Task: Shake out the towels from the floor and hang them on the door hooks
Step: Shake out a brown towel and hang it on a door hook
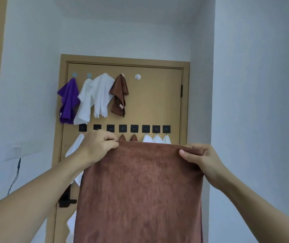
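We hold a brown towel (140,190) spread flat before the door (157,102), our left hand (96,146) pinching one top corner, our right hand (199,155) gripping the other. Behind it, towels hang from black square hooks (134,128) and round hooks (137,77) above. Pale walls (254,85) flank the door.

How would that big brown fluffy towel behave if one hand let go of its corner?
The big brown fluffy towel looks floppy: it hangs straight down from the left hand and right hand. A freed corner would probably drop and fold over. Its plush pile suggests it is unlikely to slip from the pinch.
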